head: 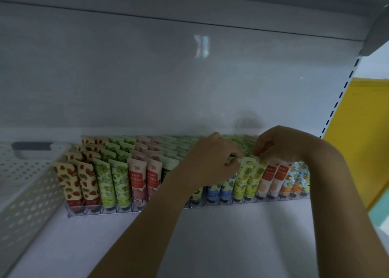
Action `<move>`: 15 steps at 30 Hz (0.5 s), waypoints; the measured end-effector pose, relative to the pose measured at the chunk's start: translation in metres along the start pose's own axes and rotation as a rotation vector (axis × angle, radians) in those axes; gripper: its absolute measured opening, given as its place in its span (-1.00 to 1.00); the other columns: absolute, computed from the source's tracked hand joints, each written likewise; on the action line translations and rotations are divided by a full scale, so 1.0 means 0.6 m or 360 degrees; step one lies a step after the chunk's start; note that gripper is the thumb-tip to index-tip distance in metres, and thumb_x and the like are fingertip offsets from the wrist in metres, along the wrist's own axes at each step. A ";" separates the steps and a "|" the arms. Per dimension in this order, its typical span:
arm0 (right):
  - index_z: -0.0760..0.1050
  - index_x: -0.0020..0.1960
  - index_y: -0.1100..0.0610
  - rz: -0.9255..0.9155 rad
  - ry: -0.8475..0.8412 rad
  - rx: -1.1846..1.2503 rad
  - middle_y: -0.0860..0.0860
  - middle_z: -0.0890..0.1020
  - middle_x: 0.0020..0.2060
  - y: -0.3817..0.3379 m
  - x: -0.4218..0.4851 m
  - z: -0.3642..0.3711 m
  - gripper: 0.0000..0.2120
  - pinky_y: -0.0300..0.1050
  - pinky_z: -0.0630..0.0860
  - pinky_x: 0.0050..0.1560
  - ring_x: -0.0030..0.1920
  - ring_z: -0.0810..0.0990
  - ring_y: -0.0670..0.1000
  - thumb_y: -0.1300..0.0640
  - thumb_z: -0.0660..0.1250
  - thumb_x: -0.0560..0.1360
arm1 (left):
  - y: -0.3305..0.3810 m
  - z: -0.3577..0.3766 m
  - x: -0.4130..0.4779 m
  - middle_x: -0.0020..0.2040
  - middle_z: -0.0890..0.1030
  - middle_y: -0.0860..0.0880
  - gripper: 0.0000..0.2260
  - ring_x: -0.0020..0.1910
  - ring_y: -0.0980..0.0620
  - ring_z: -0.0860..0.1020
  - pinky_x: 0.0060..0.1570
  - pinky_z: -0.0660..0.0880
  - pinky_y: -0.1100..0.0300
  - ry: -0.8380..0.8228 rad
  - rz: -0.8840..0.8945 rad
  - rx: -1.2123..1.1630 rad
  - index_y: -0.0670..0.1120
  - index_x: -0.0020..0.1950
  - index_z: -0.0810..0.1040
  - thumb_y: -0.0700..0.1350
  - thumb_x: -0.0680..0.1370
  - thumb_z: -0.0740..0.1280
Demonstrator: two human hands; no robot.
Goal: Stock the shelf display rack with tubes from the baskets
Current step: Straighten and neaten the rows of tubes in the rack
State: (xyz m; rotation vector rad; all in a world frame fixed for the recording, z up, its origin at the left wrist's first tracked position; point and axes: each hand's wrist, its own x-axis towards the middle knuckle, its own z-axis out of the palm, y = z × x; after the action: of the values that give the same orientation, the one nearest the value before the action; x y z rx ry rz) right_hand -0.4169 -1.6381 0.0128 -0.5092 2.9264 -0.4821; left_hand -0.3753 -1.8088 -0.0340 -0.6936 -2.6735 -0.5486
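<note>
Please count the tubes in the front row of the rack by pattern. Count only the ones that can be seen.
Red strawberry tubes: 2
Green grape tubes: 2
Pink tubes: 2
Blue tubes: 2
Yellow-green tubes: 2
Peach tubes: 2
Orange-fruit tubes: 2
Total visible: 14; the left hand hides others.

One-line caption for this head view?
Both hands pinch yellow-green tubes in the nearly full rack on a white shelf.

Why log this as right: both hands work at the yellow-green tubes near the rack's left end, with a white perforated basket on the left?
Not quite. In the head view both hands are at the yellow-green tubes toward the rack's right end. The perforated basket is on the left.
</note>
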 end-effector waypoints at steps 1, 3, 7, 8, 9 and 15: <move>0.49 -0.32 -0.10 -0.0003 0.0000 -0.0003 -0.09 0.59 -0.26 0.001 -0.001 0.000 -0.69 -0.29 0.38 -0.31 -0.27 0.52 -0.15 0.30 0.35 0.41 | 0.000 0.000 0.000 0.17 0.59 0.04 -0.75 0.18 0.06 0.41 0.12 0.34 0.21 -0.0006 -0.0001 0.0005 -0.05 0.18 0.58 -0.15 0.55 0.21; 0.49 -0.33 -0.10 -0.0004 -0.0004 0.0012 -0.11 0.58 -0.28 0.002 -0.001 0.000 -0.68 -0.30 0.37 -0.33 -0.27 0.53 -0.14 0.30 0.35 0.41 | -0.001 0.001 0.000 0.18 0.58 0.04 -0.74 0.18 0.07 0.40 0.14 0.34 0.19 -0.0019 -0.0007 0.0011 -0.05 0.18 0.58 -0.14 0.55 0.21; 0.51 -0.33 -0.10 -0.0011 -0.0024 0.0038 -0.12 0.58 -0.27 0.002 0.000 0.000 -0.71 -0.29 0.40 -0.30 -0.25 0.53 -0.14 0.28 0.36 0.42 | -0.004 0.002 0.001 0.20 0.58 0.04 -0.74 0.19 0.06 0.41 0.16 0.35 0.17 -0.0031 -0.0007 0.0030 -0.05 0.19 0.57 -0.14 0.55 0.21; 0.53 -0.31 -0.08 -0.0023 -0.0009 0.0045 -0.13 0.58 -0.27 0.002 0.001 0.000 -0.74 -0.30 0.40 -0.27 -0.24 0.53 -0.14 0.26 0.37 0.42 | -0.004 0.002 0.002 0.19 0.58 0.04 -0.74 0.19 0.06 0.41 0.16 0.35 0.17 -0.0034 -0.0002 0.0037 -0.05 0.19 0.57 -0.14 0.55 0.21; 0.54 -0.29 -0.06 -0.0043 0.0033 0.0060 -0.13 0.57 -0.26 0.003 0.001 -0.001 -0.78 -0.31 0.40 -0.24 -0.22 0.52 -0.14 0.24 0.37 0.43 | -0.004 0.002 0.002 0.19 0.58 0.04 -0.74 0.19 0.05 0.41 0.16 0.36 0.16 -0.0037 0.0001 0.0039 -0.05 0.19 0.58 -0.14 0.55 0.21; 0.55 -0.16 0.03 -0.0073 0.0520 0.0228 -0.12 0.51 -0.26 0.014 0.010 -0.003 -0.88 -0.31 0.33 -0.31 -0.13 0.51 -0.04 0.24 0.35 0.46 | -0.005 0.006 0.003 0.13 0.58 0.02 -0.56 0.10 0.03 0.42 0.09 0.35 0.14 0.0132 -0.0137 0.0063 -0.07 0.16 0.56 0.00 0.47 0.00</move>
State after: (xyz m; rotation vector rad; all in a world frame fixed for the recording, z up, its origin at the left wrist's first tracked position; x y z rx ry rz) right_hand -0.4254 -1.6321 0.0111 -0.5231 3.1563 -0.8485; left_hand -0.3788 -1.8090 -0.0372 -0.5350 -2.6390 -0.5327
